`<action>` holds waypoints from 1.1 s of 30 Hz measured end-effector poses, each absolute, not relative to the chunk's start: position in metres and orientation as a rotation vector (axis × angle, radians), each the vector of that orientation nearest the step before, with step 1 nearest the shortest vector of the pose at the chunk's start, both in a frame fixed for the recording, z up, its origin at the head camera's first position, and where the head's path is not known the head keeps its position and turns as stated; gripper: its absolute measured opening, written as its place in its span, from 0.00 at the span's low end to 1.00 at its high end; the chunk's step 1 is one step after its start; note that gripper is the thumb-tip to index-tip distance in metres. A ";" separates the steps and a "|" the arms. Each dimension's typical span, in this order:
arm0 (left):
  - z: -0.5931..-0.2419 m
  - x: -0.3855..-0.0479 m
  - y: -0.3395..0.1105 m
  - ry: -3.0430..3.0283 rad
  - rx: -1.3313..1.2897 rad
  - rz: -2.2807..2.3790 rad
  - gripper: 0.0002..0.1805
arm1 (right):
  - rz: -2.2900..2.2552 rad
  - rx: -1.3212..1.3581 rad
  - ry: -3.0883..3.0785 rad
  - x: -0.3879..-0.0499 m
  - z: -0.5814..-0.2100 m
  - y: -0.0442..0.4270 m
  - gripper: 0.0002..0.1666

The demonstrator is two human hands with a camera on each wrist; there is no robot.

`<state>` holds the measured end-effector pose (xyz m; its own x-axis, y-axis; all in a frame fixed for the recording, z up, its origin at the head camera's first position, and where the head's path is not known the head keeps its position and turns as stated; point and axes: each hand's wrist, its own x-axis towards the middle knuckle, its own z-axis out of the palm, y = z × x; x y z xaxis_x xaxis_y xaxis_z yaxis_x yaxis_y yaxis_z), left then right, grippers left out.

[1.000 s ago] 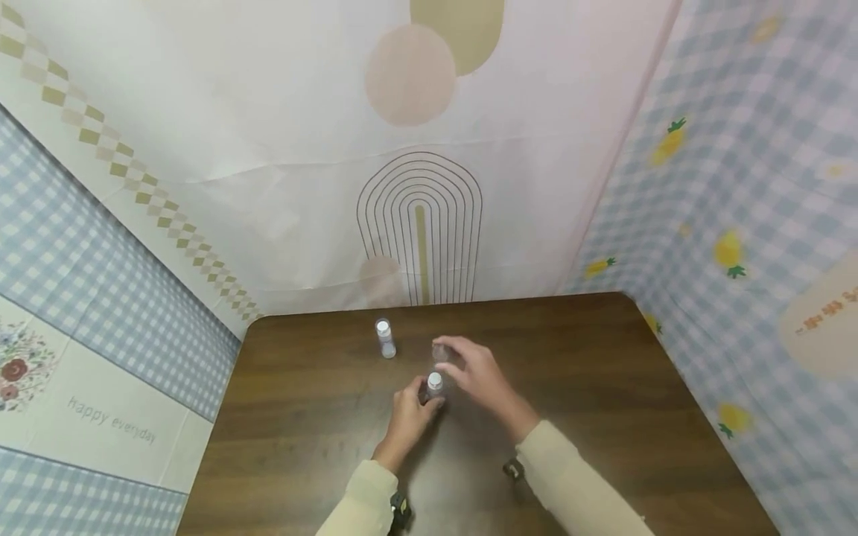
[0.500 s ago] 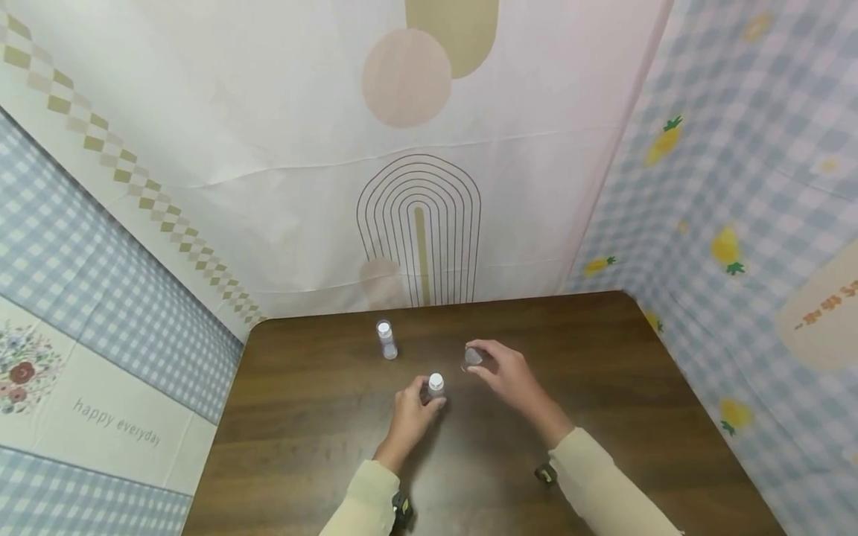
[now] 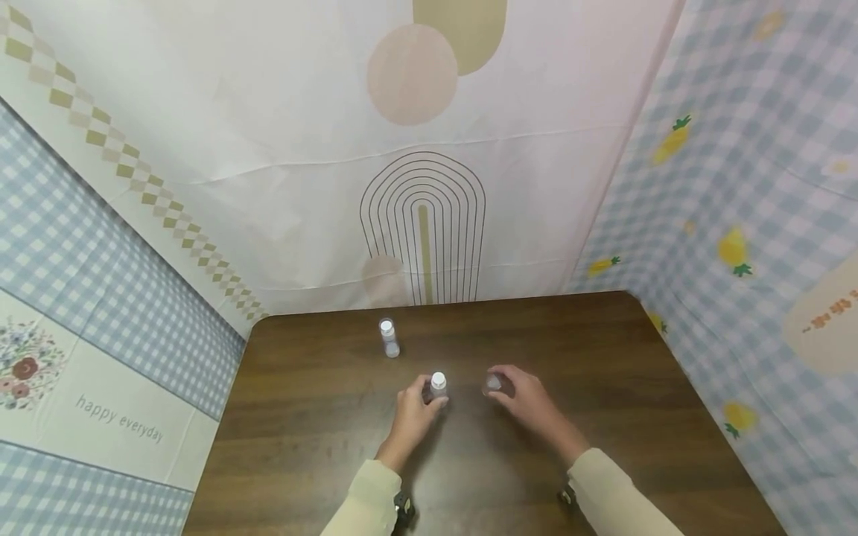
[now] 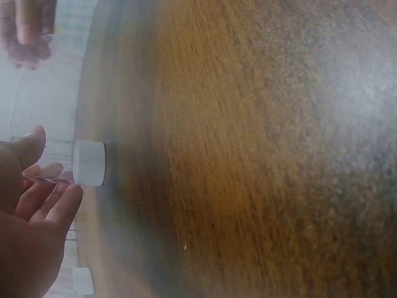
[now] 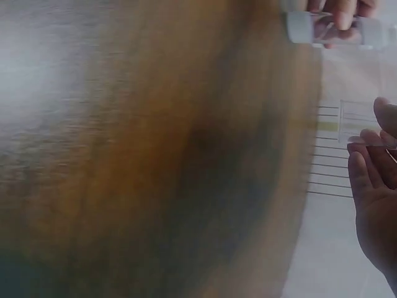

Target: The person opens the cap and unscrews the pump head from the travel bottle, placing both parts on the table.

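Observation:
My left hand (image 3: pixel 412 413) grips a small clear bottle (image 3: pixel 439 383) with a white top, which stands upright around the middle of the table. In the left wrist view, the thumb and fingers wrap the clear body above its white base (image 4: pixel 89 163). To the right, apart from the bottle, my right hand (image 3: pixel 528 398) pinches a clear hollow cap (image 3: pixel 493 383). The right wrist view shows this transparent cap (image 5: pixel 356 121) between thumb and fingers, its open rim facing the table. Whether the cap touches the tabletop I cannot tell.
A second white-topped clear bottle (image 3: pixel 389 339) stands upright farther back and to the left, seemingly under a clear cover. The brown wooden table (image 3: pixel 302 417) ends at a patterned cloth wall (image 3: pixel 308 238) behind, with checked cloth (image 3: pixel 704 320) on the right.
From just above the bottle, my right hand has moved to the right and then nearer the table's front, carrying the clear cap. The left hand and its bottle have stayed put.

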<state>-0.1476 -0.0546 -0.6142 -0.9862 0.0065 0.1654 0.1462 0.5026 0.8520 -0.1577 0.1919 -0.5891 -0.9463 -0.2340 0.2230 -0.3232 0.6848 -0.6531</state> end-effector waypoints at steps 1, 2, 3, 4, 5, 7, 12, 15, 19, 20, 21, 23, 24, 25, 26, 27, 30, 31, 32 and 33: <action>-0.614 -0.147 -0.055 -2.604 -0.132 -1.491 0.19 | 1.112 0.459 -2.783 -0.156 -0.592 0.192 0.24; -0.614 -0.147 -0.055 -2.609 -0.128 -1.489 0.19 | 1.120 0.456 -2.794 -0.155 -0.594 0.193 0.25; -0.614 -0.147 -0.055 -2.612 -0.127 -1.488 0.19 | 1.120 0.456 -2.803 -0.154 -0.597 0.193 0.25; -0.614 -0.147 -0.055 -2.613 -0.127 -1.487 0.20 | 1.127 0.450 -2.813 -0.153 -0.599 0.193 0.24; -0.614 -0.147 -0.055 -2.611 -0.127 -1.485 0.20 | 1.125 0.450 -2.818 -0.152 -0.601 0.193 0.24; -0.614 -0.147 -0.055 -2.605 -0.126 -1.482 0.20 | 1.120 0.447 -2.828 -0.151 -0.606 0.192 0.24; -0.613 -0.148 -0.054 -2.592 -0.133 -1.464 0.20 | 1.110 0.450 -2.835 -0.148 -0.613 0.190 0.24; -0.612 -0.148 -0.054 -2.598 -0.130 -1.460 0.20 | 1.117 0.454 -2.842 -0.147 -0.616 0.189 0.24; -0.612 -0.149 -0.054 -2.599 -0.123 -1.471 0.20 | 1.134 0.458 -2.849 -0.146 -0.619 0.189 0.23; -0.612 -0.149 -0.053 -2.600 -0.122 -1.475 0.20 | 1.136 0.458 -2.851 -0.145 -0.619 0.189 0.23; -0.612 -0.149 -0.053 -2.601 -0.122 -1.476 0.20 | 1.136 0.459 -2.852 -0.145 -0.620 0.189 0.23; -0.613 -0.149 -0.053 -2.605 -0.120 -1.480 0.19 | 1.137 0.460 -2.859 -0.144 -0.621 0.189 0.23; -0.613 -0.149 -0.053 -2.607 -0.122 -1.482 0.19 | 1.140 0.459 -2.864 -0.144 -0.621 0.189 0.23; -0.613 -0.149 -0.053 -2.608 -0.123 -1.485 0.19 | 1.142 0.457 -2.868 -0.143 -0.621 0.189 0.23; -0.614 -0.149 -0.053 -2.609 -0.124 -1.492 0.19 | 1.148 0.454 -2.873 -0.142 -0.621 0.189 0.23; -0.614 -0.148 -0.053 -2.610 -0.124 -1.494 0.19 | 1.154 0.450 -2.877 -0.141 -0.621 0.189 0.23; -0.615 -0.147 -0.054 -2.607 -0.125 -1.506 0.19 | 1.157 0.433 -2.893 -0.139 -0.621 0.189 0.24; -0.615 -0.147 -0.054 -2.606 -0.125 -1.505 0.19 | 1.159 0.427 -2.897 -0.139 -0.622 0.189 0.24; -0.615 -0.147 -0.054 -2.605 -0.124 -1.503 0.20 | 1.158 0.424 -2.898 -0.139 -0.623 0.189 0.25; -0.615 -0.147 -0.053 -2.604 -0.123 -1.501 0.20 | 1.162 0.420 -2.897 -0.139 -0.624 0.189 0.25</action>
<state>-0.1466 -0.0534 -0.6149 -0.9877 0.0041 0.1562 0.1372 0.5011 0.8545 -0.1394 0.1892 -0.6242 -0.9645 -0.2480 0.0909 -0.2421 0.6924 -0.6797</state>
